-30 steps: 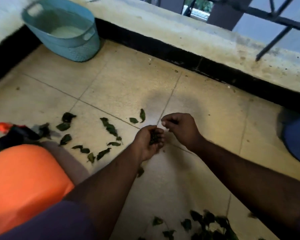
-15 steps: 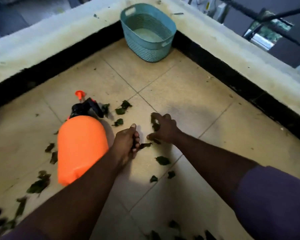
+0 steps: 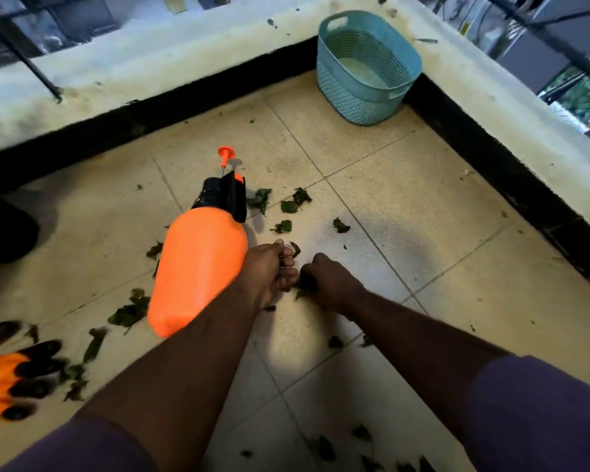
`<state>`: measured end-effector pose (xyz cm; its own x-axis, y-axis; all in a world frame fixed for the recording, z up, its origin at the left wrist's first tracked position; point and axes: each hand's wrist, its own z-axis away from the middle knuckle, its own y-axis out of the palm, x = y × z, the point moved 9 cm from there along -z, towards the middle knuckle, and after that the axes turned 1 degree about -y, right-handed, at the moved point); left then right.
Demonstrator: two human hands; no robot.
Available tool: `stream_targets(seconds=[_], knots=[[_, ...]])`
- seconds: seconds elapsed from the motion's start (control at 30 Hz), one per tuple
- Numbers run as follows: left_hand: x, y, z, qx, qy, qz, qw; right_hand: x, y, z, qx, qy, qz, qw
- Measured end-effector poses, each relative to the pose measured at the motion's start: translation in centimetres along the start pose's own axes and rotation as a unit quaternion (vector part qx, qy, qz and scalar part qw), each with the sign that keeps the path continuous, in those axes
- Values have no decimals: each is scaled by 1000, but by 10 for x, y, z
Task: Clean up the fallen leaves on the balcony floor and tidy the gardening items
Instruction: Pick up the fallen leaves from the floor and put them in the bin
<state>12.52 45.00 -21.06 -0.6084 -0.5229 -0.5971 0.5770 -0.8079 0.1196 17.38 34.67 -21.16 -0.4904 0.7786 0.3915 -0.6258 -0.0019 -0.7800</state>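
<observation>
While our left hand [image 3: 269, 270] keeps its fingers curled round a small wad of leaves, our right hand [image 3: 331, 279] pinches more off the floor [image 3: 406, 212] beside it. Loose leaves [image 3: 288, 206] lie scattered around the tipped orange sprayer [image 3: 198, 267]. They look light, thin and crumbly, so we judge a gentle pinch at the edges suits them. A teal basket [image 3: 365, 69] waits in the corner.

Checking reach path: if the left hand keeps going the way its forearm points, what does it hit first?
Probably the small leaf at the left hand's fingertips; past it, bare tile toward the basket. Depth is unclear.
</observation>
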Motion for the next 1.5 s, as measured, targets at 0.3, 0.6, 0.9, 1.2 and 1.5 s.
stream_targets(seconds=[0.3,0.6,0.9,1.2,1.5], knots=[[14,0,9,22,-85,82,993,26,-64,10,-93,-28,-239,966],[5,-4,7,97,-119,133,979,-11,-107,-23,-206,61,-371,903],[-28,-47,-8,40,-8,119,992,42,-61,-137,-52,-21,8,998],[-93,-121,-5,-104,137,85,981,70,-36,-116,-80,-162,131,975],[-1,-75,-9,-10,-35,132,991,33,-15,-42,-8,-144,133,981]])
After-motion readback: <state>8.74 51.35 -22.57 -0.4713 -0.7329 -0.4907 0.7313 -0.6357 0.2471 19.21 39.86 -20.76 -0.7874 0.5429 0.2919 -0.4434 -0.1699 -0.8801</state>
